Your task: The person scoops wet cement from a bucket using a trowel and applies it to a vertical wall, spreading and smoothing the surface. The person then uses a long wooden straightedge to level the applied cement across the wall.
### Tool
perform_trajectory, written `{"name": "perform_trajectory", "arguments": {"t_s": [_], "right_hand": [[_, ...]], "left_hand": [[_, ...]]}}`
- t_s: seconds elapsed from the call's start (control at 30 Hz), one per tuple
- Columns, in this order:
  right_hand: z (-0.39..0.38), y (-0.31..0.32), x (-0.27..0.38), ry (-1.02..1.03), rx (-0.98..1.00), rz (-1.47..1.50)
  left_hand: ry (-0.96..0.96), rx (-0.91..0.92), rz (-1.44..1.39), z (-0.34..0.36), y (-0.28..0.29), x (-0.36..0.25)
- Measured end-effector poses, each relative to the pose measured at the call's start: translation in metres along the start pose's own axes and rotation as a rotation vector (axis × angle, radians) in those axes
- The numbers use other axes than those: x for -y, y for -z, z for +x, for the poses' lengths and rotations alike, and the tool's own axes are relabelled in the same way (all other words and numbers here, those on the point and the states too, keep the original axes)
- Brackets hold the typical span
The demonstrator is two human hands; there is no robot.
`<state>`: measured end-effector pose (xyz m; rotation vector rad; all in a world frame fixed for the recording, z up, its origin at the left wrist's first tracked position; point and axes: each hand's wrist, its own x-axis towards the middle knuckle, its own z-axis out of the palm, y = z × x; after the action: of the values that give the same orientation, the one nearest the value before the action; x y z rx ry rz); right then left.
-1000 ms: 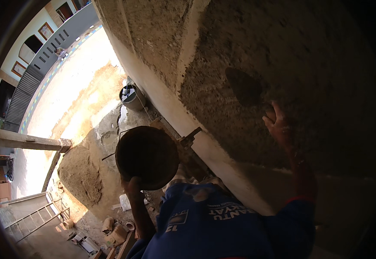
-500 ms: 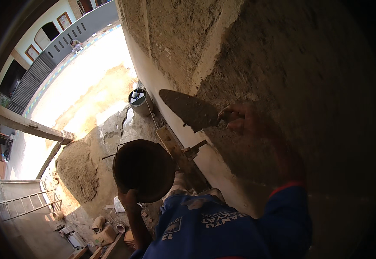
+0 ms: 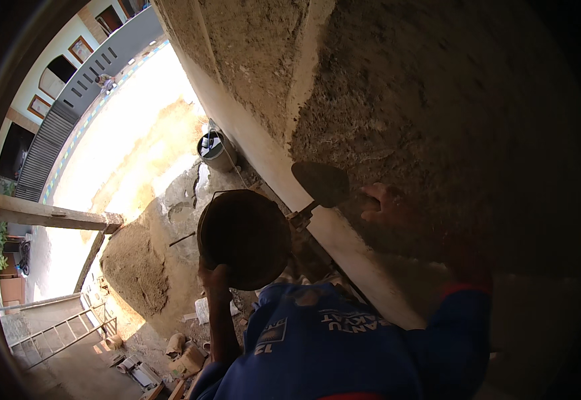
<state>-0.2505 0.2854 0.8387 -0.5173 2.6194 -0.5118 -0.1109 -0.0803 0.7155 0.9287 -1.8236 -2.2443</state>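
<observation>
My left hand (image 3: 214,277) grips the rim of a dark round bucket (image 3: 244,240), held in front of my blue shirt; its inside is too dark to make out. My right hand (image 3: 380,203) is closed on the handle of a trowel, whose blade (image 3: 320,182) hangs between the bucket and the rough, shadowed wall (image 3: 397,93). A smoother pale band (image 3: 250,140) runs along the wall's lower part, with a small protruding bracket (image 3: 300,219) near the bucket.
A water-filled bucket (image 3: 217,150) stands at the wall's foot. Left are a sand pile (image 3: 134,267), a wooden beam (image 3: 44,212), a metal ladder (image 3: 64,333), scattered containers (image 3: 187,360) and a sunlit yard, where another person (image 3: 106,83) crouches by a grey fence (image 3: 70,93).
The trowel came down and left from high on the wall a second ago, and is now slightly right of its half-second-ago position. The held bucket rose slightly over the last half second.
</observation>
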Motion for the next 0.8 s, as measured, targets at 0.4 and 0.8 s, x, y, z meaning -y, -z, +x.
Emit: {"name": "perform_trajectory", "arguments": {"t_s": [0.4, 0.8], "right_hand": [[0.025, -0.073, 0.010, 0.311, -0.559, -1.041], [-0.034, -0.044, -0.023, 0.131, -0.013, -0.647]], "left_hand": [[-0.189, 0.570, -0.017, 0.016, -0.125, -0.049], [-0.202, 0.659, 0.075, 0.010, -0.153, -0.043]]}}
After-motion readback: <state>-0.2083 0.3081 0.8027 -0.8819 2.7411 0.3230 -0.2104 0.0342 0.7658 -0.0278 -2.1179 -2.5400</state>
